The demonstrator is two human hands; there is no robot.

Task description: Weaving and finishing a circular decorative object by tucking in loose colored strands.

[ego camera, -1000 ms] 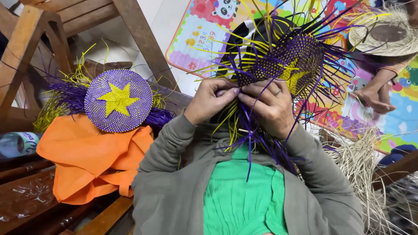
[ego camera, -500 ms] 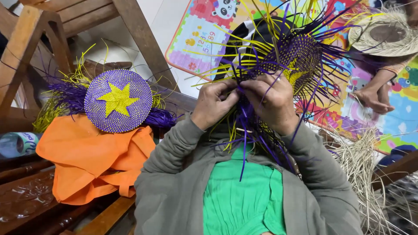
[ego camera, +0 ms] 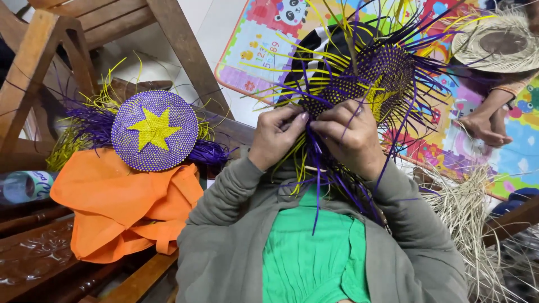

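Observation:
A half-woven piece of purple and yellow strips (ego camera: 375,78) is raised in front of me, loose strands sticking out all around and hanging down. My left hand (ego camera: 275,134) pinches strands at its lower left edge. My right hand (ego camera: 351,134) grips the strands beside it, fingertips almost touching the left hand's. Grey sleeves and a green top show below.
A finished round purple weave with a yellow star (ego camera: 154,130) lies on an orange bag (ego camera: 120,207) on a wooden bench (ego camera: 33,264). A colourful play mat (ego camera: 264,50) covers the floor. Another person's feet (ego camera: 485,123), a straw hat (ego camera: 499,39) and loose pale straw (ego camera: 466,219) are at right.
The woven piece has tilted and shifted slightly right and up. Both hands have moved closer together on the strands.

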